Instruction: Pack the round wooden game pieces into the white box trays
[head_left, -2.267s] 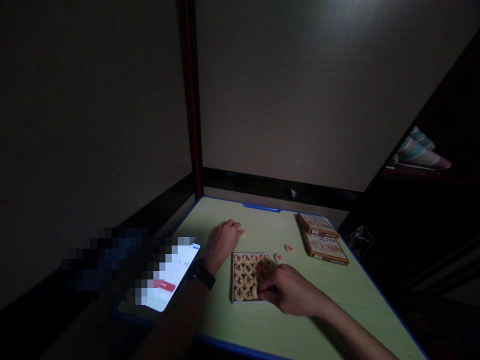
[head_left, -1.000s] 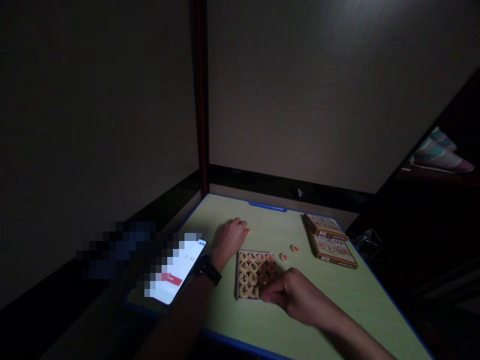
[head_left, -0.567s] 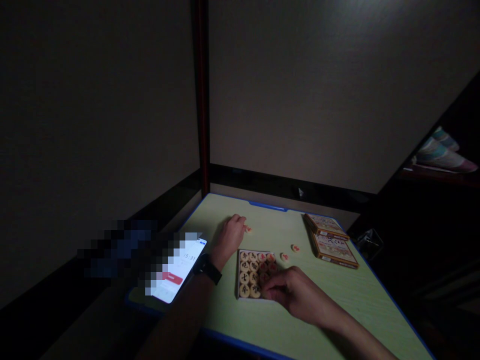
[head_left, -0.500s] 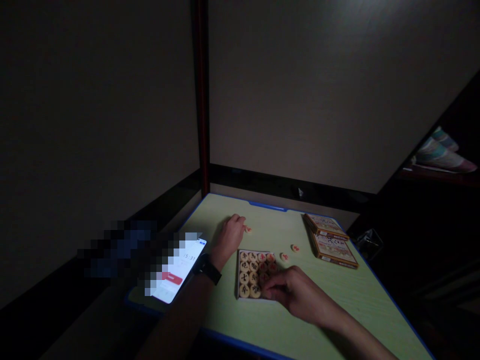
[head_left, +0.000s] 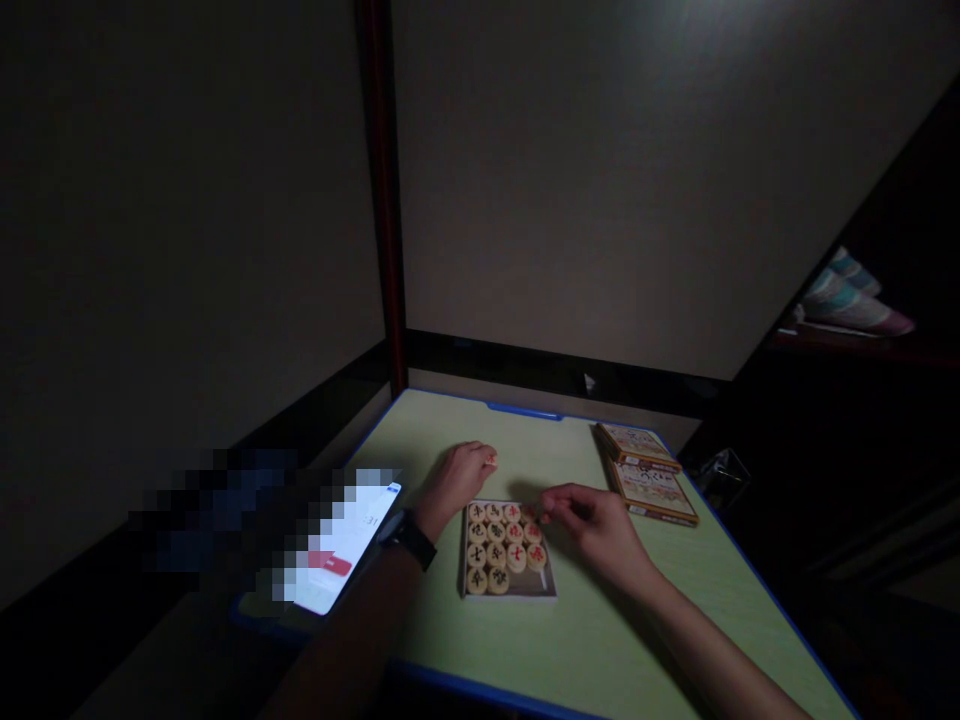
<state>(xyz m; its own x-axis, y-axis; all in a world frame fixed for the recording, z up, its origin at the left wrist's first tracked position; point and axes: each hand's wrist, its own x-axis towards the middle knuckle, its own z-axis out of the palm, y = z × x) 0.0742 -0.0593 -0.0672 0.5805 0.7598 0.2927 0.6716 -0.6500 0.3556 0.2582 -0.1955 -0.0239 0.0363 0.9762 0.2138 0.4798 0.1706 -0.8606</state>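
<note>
A shallow square box [head_left: 550,585] holds rows of round wooden Chinese chess pieces [head_left: 496,555], black characters on the left and red on the right. Its lower right corner shows bare floor. Beyond the box, my left hand [head_left: 459,474] has its fingers closed on a red-marked Chinese chess piece [head_left: 491,461], close to the tabletop. My right hand [head_left: 596,522] is pinched at the box's upper right edge, partly covering the pieces there. What its fingertips hold, if anything, is hidden.
Two flat printed boxes [head_left: 656,490] overlap at the table's right side. A lit phone [head_left: 341,550] lies near the left edge, by my watch [head_left: 409,538]. Walls stand behind and left of the green, blue-edged table [head_left: 675,610].
My right hand has moved from the box's lower right corner up to its upper right edge, uncovering red pieces. Two loose pieces there are now out of sight. My left fingers have closed on their piece.
</note>
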